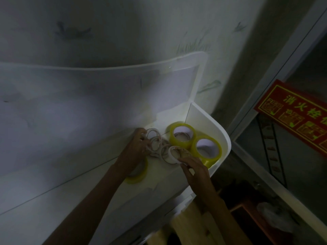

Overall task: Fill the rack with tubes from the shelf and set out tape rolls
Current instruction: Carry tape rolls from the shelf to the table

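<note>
A white shelf (208, 124) on the wall holds tape rolls. Two wide yellow rolls (182, 137) (207, 149) lie at its right end, and a third yellow roll (139, 174) shows under my left wrist. Between them sits a cluster of several small whitish rolls (157, 144). My left hand (136, 149) reaches into the cluster, its fingers curled round the small rolls at the left. My right hand (194, 167) pinches one small whitish roll (172, 156) at the front of the cluster. No tubes or rack are in view.
The shelf has a raised white rim and a tall translucent back panel (106, 89). A red sign with yellow characters (297, 114) hangs at the right behind a metal frame (265, 96). Pale wooden slats (194, 225) stand below the shelf. The scene is dim.
</note>
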`<state>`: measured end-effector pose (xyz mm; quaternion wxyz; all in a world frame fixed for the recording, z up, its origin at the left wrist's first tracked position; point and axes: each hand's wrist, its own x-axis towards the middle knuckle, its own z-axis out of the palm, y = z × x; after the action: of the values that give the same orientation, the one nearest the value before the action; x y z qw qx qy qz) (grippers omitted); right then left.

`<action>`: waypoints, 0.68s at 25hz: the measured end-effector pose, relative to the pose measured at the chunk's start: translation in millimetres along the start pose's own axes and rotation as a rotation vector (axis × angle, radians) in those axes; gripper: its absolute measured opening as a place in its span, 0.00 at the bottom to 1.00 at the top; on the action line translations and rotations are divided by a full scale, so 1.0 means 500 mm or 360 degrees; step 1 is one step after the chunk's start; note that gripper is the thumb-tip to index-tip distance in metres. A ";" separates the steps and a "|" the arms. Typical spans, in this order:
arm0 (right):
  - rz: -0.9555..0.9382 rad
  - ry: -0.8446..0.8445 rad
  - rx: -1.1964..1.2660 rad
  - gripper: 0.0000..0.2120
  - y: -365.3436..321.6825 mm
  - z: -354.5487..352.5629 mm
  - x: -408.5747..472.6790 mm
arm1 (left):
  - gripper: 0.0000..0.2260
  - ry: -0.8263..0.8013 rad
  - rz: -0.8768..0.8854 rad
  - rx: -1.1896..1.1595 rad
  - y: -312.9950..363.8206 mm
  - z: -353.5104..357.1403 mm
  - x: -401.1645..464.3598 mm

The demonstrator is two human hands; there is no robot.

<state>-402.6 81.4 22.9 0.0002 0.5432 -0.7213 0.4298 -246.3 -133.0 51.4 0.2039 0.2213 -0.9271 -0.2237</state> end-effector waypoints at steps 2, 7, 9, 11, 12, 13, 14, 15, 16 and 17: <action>0.0026 -0.0007 0.0004 0.13 -0.003 -0.005 -0.004 | 0.08 0.0046 0.0100 -0.0053 0.001 0.001 -0.009; 0.0082 -0.0026 0.0034 0.10 -0.024 -0.014 -0.004 | 0.10 0.0253 0.0098 -0.0078 0.013 -0.015 -0.027; 0.0017 -0.0030 0.0040 0.12 -0.028 -0.015 -0.001 | 0.11 0.0339 0.0053 -0.0110 0.021 -0.028 -0.049; -0.0098 -0.0033 0.0038 0.12 -0.033 -0.010 0.008 | 0.12 0.0417 -0.0093 -0.0179 0.036 -0.042 -0.087; -0.0145 -0.0030 0.0044 0.12 -0.036 -0.007 0.015 | 0.13 0.0463 -0.0179 -0.0216 0.045 -0.052 -0.111; -0.0201 -0.0024 0.0039 0.11 -0.043 -0.004 0.023 | 0.15 0.0509 -0.0246 -0.0246 0.056 -0.063 -0.137; -0.0259 -0.0017 0.0035 0.10 -0.052 -0.002 0.030 | 0.17 0.0544 -0.0310 -0.0251 0.067 -0.073 -0.163; -0.0322 -0.0020 0.0035 0.10 -0.063 0.002 0.036 | 0.18 0.0592 -0.0373 -0.0188 0.080 -0.086 -0.193; -0.0370 -0.0029 0.0049 0.10 -0.076 0.004 0.041 | 0.17 0.0645 -0.0417 -0.0122 0.093 -0.097 -0.222; -0.0392 -0.0048 0.0094 0.10 -0.088 0.007 0.045 | 0.15 0.0706 -0.0458 -0.0082 0.108 -0.107 -0.253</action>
<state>-375.8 60.0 58.6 0.0262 0.6337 -0.6361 0.4394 -134.6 -43.4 87.1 0.3738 0.3892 -0.8127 -0.2198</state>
